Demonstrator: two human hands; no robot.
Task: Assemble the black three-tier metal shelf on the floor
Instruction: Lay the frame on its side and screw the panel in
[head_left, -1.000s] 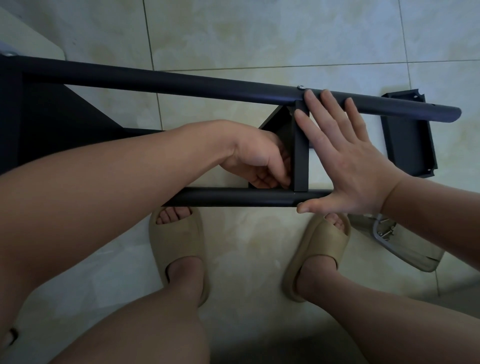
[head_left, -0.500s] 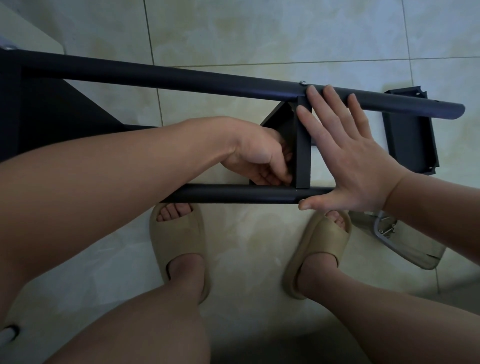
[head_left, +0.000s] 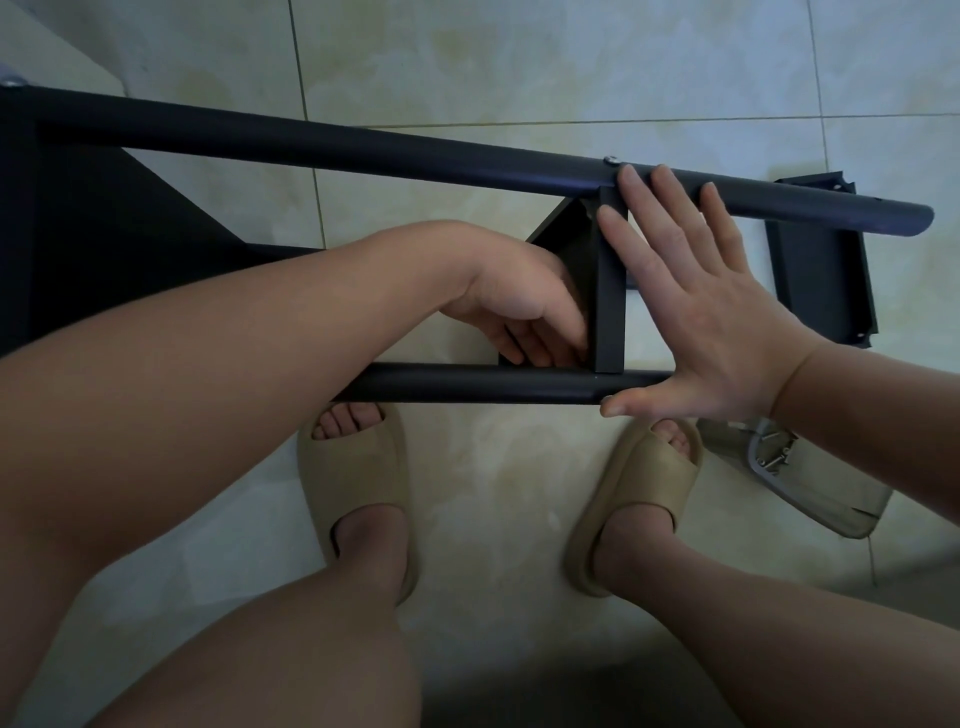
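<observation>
Head view, shelf: the black metal shelf (head_left: 104, 234) is seen lying on its side on the tiled floor (head_left: 519, 67), just ahead of the feet; two round tubes are run from left to right
Far tube (head_left: 415, 150): set at the top of the frame; a silver screw head (head_left: 611, 159) is seated on it just above the panel
Near tube (head_left: 493, 382): set closest to the feet; its right end is met by the right hand
Shelf panel (head_left: 609, 312): seen edge-on as a dark upright strip spanning the two tubes
Left hand (head_left: 519, 306): passed between the tubes from the left; its fingers are curled against the left face of the panel, close to the near tube; the fingertips are hidden, so whether anything is held cannot be told
Right hand (head_left: 711, 322): laid flat, fingers straight and spread; the fingertips are rested on the far tube and the panel edge; the thumb is pressed along the near tube; nothing is gripped
Loose panel (head_left: 821, 270): a separate black tray lying on the floor beyond the far tube's right end
Bag (head_left: 810, 478): clear plastic, holding small silver screws; laid on the floor beside the right foot
Sandals (head_left: 358, 467): beige, worn on both feet
</observation>
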